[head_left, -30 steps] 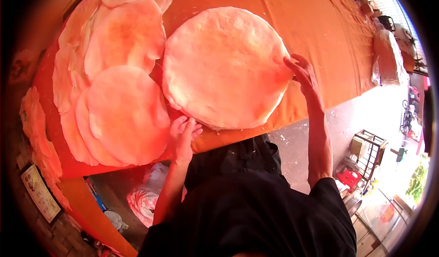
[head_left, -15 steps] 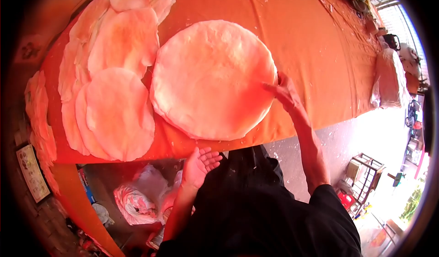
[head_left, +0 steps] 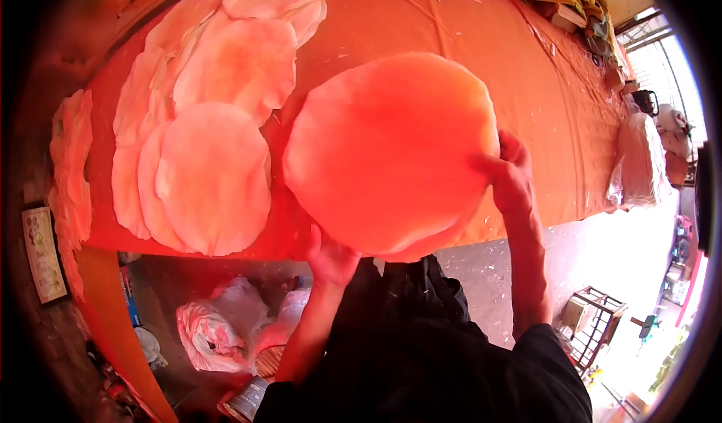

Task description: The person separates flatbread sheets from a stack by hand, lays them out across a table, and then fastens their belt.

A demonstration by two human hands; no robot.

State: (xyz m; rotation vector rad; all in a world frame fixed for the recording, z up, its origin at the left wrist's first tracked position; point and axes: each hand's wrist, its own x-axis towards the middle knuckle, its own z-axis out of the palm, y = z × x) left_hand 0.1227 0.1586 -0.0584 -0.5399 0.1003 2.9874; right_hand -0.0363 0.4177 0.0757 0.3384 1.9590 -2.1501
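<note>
A large round pale sheet (head_left: 391,152), like thin dough or flatbread, is raised and tilted above the orange-covered table; its lower edge hangs past the table's front. My right hand (head_left: 515,175) grips its right edge, thumb on the upper face and the other fingers partly behind. At the lower left rim, my left hand (head_left: 333,261) holds it from beneath; the thumb points up beside the rim, and the other fingers are hidden under the sheet. Left of it, similar round sheets (head_left: 214,178) lie overlapping in rows on the table.
The orange cloth (head_left: 556,137) covers the table, with small scraps on it. A plastic-wrapped bundle (head_left: 639,160) sits at the right end. Below the table are white plastic bags (head_left: 214,336). A metal rack (head_left: 594,321) stands on the floor at right. More sheets (head_left: 71,175) hang at far left.
The round sheet has come up off the table and moved right and toward me. My left hand has gone from open, palm up, to under its rim. My right hand still grips the right edge.
</note>
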